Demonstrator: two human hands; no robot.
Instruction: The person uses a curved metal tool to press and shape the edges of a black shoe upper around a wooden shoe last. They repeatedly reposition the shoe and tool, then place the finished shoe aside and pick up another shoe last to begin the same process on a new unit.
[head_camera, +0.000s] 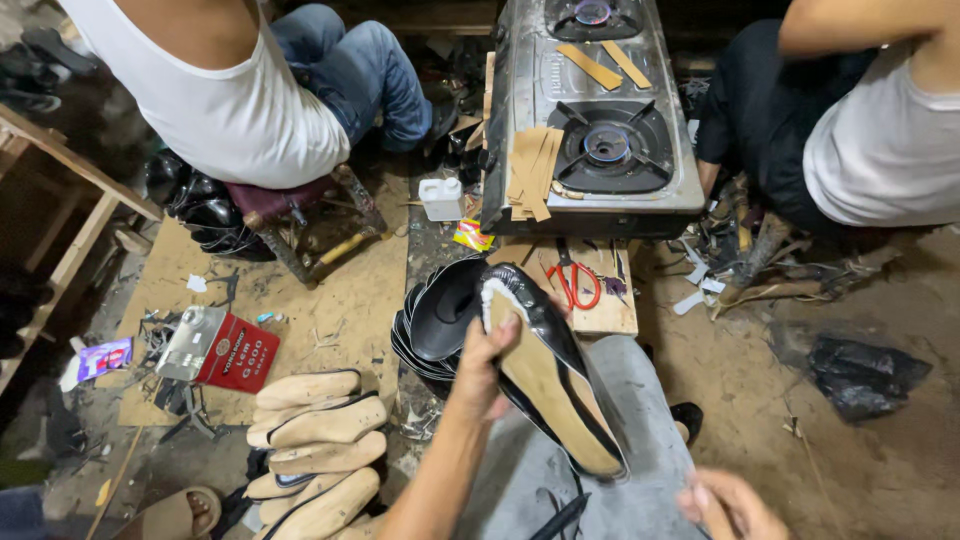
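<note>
Two hands work low in the view. The right hand (735, 505) sits at the bottom edge, fingers curled around something thin, though what it grips cannot be told. The left hand (485, 360) is closed on a black shoe (555, 370), thumb pressed on the tan insole, holding it sole-up over the person's grey-clad lap. Just left of it lies a pile of pale wooden lasts (315, 440) on the floor. Behind the shoe sits a stack of black uppers (435, 320), and red-handled scissors (573, 285) lie on a small board. Further left, a red tin (220, 348) lies on cardboard. Beyond stands a two-burner stove (590, 110) with tan strips on it (two co-workers sit either side, backs to the camera).
</note>
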